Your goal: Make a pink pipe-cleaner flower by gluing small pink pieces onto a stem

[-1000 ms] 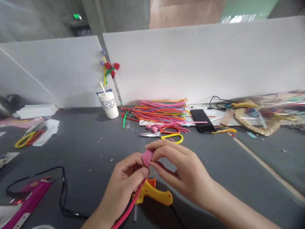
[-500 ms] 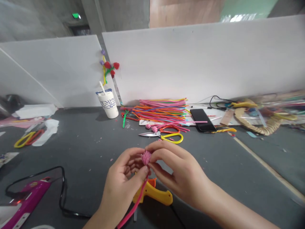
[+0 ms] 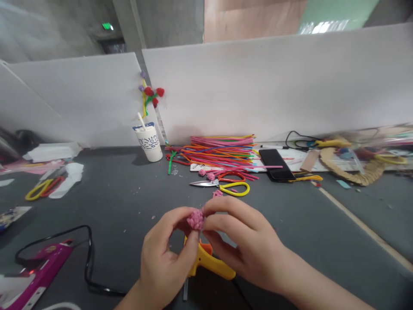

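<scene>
A small pink fuzzy ball [image 3: 195, 219] is pinched between the thumb and index finger of my left hand [image 3: 167, 254]. From the right, the fingertips of my right hand [image 3: 245, 241] press against the same ball. Beneath both hands a yellow glue gun [image 3: 213, 265] lies on the table, partly covered by them. Just beyond my fingers are pink scraps [image 3: 217, 194], scissors with red and yellow handles [image 3: 234, 188] and two pink balls [image 3: 211, 176].
Colourful pipe cleaners [image 3: 219, 150] lie by the white partition [image 3: 274, 86], with a phone [image 3: 276, 165] at their right. A cup [image 3: 150, 144] stands behind left. A magenta glue gun [image 3: 48, 267] with a black cable is at lower left; a woven ring [image 3: 358, 174] lies right.
The pink ball has turned in my fingers, showing a rounder, bumpy face. The pink strand that hung below it no longer shows. The view has shifted slightly.
</scene>
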`<control>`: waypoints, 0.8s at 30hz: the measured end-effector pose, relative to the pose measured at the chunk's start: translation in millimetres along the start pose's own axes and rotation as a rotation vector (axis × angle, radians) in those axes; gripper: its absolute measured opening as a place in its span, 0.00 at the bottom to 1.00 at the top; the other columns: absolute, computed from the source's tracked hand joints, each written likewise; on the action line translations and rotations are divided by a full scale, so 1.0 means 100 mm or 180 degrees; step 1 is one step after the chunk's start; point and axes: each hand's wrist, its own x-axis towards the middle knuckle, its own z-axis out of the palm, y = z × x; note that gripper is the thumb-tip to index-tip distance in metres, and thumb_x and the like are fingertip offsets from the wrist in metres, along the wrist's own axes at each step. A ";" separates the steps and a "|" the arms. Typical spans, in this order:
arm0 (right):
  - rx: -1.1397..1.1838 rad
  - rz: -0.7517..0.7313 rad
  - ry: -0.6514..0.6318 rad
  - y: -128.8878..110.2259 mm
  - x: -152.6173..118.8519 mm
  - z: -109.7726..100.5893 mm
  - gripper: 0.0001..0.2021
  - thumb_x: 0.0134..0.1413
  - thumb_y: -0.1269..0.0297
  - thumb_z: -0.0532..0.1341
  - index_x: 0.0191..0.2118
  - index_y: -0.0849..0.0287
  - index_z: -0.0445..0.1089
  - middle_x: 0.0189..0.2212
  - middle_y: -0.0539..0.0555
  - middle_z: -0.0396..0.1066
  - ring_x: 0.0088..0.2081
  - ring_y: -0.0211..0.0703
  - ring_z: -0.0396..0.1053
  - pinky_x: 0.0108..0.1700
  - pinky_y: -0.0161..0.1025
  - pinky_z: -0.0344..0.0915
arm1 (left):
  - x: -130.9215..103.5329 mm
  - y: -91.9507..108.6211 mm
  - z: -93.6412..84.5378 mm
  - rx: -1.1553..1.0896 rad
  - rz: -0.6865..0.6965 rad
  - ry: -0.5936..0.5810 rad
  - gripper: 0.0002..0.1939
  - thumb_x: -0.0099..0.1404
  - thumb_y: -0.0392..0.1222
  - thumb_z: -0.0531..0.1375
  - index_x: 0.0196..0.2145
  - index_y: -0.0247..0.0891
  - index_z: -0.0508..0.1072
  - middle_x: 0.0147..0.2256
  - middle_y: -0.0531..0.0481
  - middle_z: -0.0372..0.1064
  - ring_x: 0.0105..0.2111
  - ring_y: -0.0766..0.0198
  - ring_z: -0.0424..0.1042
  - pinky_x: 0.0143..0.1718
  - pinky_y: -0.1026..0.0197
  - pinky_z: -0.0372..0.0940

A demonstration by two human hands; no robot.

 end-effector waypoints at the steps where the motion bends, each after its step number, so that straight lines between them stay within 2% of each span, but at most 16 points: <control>1: -0.0129 -0.0049 0.0025 0.01 -0.01 0.02 0.08 0.56 0.79 0.58 0.40 0.62 0.68 0.39 0.58 0.73 0.38 0.41 0.70 0.41 0.36 0.69 | 0.00 -0.01 0.00 0.0011 0.0008 -0.0030 0.21 0.62 0.27 0.60 0.47 0.51 0.71 0.39 0.61 0.74 0.38 0.73 0.74 0.44 0.74 0.67; 6: -0.0487 -0.0158 0.0103 0.04 -0.03 0.06 0.07 0.57 0.78 0.57 0.37 0.62 0.69 0.37 0.58 0.74 0.36 0.43 0.71 0.39 0.39 0.68 | 0.02 -0.01 0.02 -0.0004 -0.0110 -0.0118 0.20 0.62 0.28 0.60 0.47 0.51 0.71 0.38 0.61 0.75 0.37 0.73 0.74 0.41 0.74 0.68; 15: -0.0358 -0.0066 0.0041 0.05 0.00 0.06 0.06 0.59 0.78 0.56 0.35 0.62 0.68 0.34 0.57 0.73 0.33 0.40 0.69 0.37 0.37 0.67 | 0.07 0.01 0.03 0.0029 -0.0176 -0.0244 0.19 0.60 0.28 0.60 0.44 0.51 0.72 0.36 0.62 0.77 0.33 0.73 0.76 0.37 0.75 0.69; 24: -0.0366 0.0055 -0.0025 0.04 0.00 0.06 0.07 0.60 0.76 0.55 0.34 0.60 0.67 0.33 0.56 0.73 0.32 0.40 0.67 0.34 0.37 0.67 | 0.06 0.02 0.04 -0.0079 -0.0216 -0.0294 0.18 0.59 0.27 0.59 0.45 0.45 0.71 0.35 0.56 0.76 0.31 0.69 0.76 0.36 0.70 0.71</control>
